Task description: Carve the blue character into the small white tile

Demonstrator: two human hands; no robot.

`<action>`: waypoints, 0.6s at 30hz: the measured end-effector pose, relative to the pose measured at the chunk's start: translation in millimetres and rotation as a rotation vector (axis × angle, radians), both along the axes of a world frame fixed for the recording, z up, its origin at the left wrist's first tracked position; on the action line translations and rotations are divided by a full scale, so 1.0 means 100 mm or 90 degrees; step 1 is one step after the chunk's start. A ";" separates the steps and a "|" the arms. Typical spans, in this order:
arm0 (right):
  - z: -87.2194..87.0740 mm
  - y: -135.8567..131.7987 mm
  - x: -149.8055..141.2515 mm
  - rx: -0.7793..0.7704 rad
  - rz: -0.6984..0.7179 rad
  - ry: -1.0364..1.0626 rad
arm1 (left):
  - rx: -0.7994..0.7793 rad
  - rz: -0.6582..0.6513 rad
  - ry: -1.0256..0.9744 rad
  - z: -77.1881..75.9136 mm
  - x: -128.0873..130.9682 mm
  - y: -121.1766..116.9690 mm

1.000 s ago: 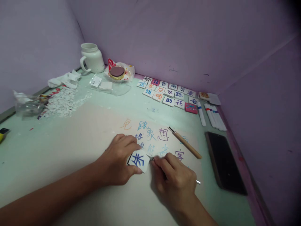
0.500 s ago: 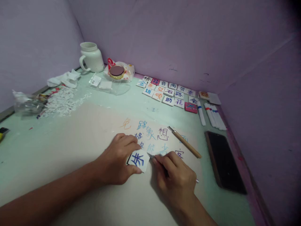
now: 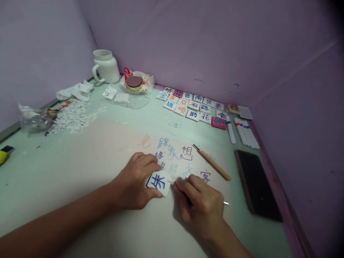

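Gripping small sq. white tile (image 3: 158, 182) w/ dark blue handwritten character in L hand (image 3: 138, 182), w/ thumb at near edge & fingers at far edge, opened only to tile's width. Positioned btwn both hands, over large pale paper-like sheet (image 3: 126, 233); can't tell if lying flat or lifted a bit. Pinching thin silvery metal tool (image 3: 226, 203) in R hand (image 3: 201, 204), w/ fingers closed tight around it, shaft mostly hidden. Pointing tip at tile's R edge, v. close; can't tell if touching.

Written across sheet past hands: handwritten characters (image 3: 186, 153) in orange, blue & purple. Lying diagonally on sheet, beyond R hand: wood-handled carving tool w/ metal tip (image 3: 212, 165). Off to R on pale green tabletop (image 3: 150, 114): dark flat smartphone (image 3: 258, 184). Set beyond phone: white pens w/ coloured bands (image 3: 243, 132). Laid out nr. back wall in uneven rows: white & pink sq. character tiles (image 3: 193, 105). Heaped far L: white shavings w/ red bits (image 3: 71, 118), nr. crumpled clear plastic bag (image 3: 37, 120). Standing upright at back L: white handled jar (image 3: 107, 70), nr. round brown-topped tin (image 3: 134, 82).
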State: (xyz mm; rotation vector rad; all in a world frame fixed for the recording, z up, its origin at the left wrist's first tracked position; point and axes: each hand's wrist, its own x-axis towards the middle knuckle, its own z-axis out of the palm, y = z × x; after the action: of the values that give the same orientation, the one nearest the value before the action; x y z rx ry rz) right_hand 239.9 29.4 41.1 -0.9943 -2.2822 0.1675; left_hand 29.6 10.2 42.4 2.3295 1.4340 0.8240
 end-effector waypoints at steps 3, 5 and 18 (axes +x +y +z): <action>0.01 -0.01 0.03 -0.036 0.040 0.012 | -0.013 0.002 -0.004 -0.02 -0.01 -0.01; 0.01 -0.02 0.05 -0.062 0.068 0.034 | -0.013 0.002 -0.009 -0.03 -0.02 -0.01; 0.00 0.08 0.17 0.020 -0.060 0.007 | -0.028 -0.008 0.020 0.02 -0.03 0.00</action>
State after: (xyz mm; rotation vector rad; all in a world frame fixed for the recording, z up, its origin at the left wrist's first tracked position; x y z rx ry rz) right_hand 256.5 37.9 41.4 -1.0790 -2.2159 0.0972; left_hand 26.6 10.5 44.2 2.3259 1.4351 0.7474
